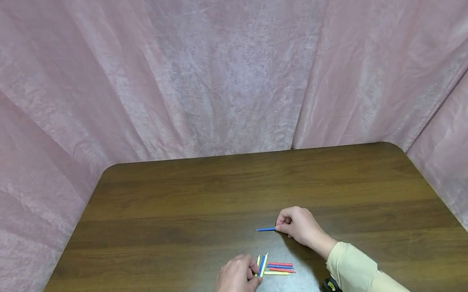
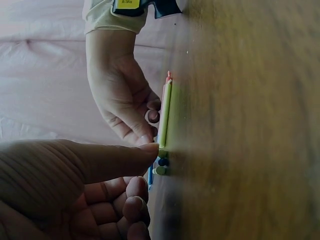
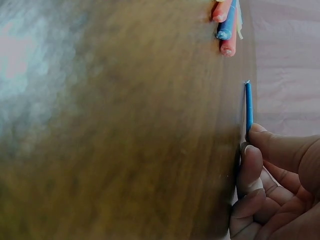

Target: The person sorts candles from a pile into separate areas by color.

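Observation:
Between thumb and forefinger my right hand (image 1: pixel 300 226) pinches one end of a thin blue candle (image 1: pixel 265 229), which lies level and points left, low over the table in the right wrist view. Nearer me, my left hand (image 1: pixel 234 280) is at the left side of a small group of candles. Its thumb (image 2: pixel 120 161) reaches to the candle ends, its other fingers loosely bent. Beside those fingertips, yellow candles (image 1: pixel 264 265) and a blue one (image 1: pixel 261 263) lie slanted side by side. Right of them, red candles (image 1: pixel 280 264), blue candles and a yellow candle (image 1: pixel 277 273) lie crosswise.
The brown wooden table (image 1: pixel 159 211) has rounded far corners. Pink curtains (image 1: pixel 226 70) hang behind it and at both sides. A dark band with a yellow label (image 2: pixel 127 4) is on the right wrist, by the pale sleeve.

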A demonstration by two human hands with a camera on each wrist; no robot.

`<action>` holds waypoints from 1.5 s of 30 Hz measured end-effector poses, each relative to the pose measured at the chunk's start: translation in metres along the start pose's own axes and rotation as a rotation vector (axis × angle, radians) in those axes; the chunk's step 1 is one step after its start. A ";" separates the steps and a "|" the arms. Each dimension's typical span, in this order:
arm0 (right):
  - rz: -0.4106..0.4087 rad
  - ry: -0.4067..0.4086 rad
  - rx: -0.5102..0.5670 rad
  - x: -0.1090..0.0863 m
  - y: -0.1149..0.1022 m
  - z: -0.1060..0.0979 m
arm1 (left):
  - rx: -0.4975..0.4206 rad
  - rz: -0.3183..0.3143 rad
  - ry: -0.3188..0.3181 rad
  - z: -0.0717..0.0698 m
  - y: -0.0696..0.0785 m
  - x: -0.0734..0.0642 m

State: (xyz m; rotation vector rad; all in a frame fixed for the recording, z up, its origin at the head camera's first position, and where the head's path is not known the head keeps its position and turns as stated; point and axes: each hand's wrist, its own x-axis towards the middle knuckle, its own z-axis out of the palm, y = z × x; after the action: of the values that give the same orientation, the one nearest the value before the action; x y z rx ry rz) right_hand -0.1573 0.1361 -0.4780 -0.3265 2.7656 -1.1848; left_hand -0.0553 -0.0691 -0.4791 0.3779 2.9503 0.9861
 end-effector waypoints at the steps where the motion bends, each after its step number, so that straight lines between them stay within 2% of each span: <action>1: 0.000 -0.001 -0.001 0.000 0.000 0.000 | 0.001 -0.002 0.002 0.000 0.000 0.000; 15: -0.021 0.004 -0.059 0.002 -0.004 -0.002 | -0.006 -0.012 -0.014 0.001 0.001 0.000; 22: -0.031 0.009 -0.065 0.003 -0.004 -0.002 | -0.002 0.008 0.021 0.000 0.000 -0.002; 28: -0.022 0.002 -0.063 0.002 -0.003 -0.002 | 0.012 0.002 0.011 0.000 0.001 -0.002; 35: -0.024 0.008 -0.067 0.002 -0.003 -0.003 | 0.022 0.014 0.043 0.001 0.002 -0.003; 45: -0.027 -0.002 -0.060 0.002 0.000 -0.001 | 0.055 0.009 0.030 0.002 0.001 -0.003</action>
State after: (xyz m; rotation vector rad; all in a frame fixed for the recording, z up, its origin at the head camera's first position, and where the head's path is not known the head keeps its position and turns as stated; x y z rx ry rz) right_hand -0.1597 0.1365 -0.4772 -0.3711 2.8086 -1.1078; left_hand -0.0521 -0.0674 -0.4804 0.3811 3.0109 0.9211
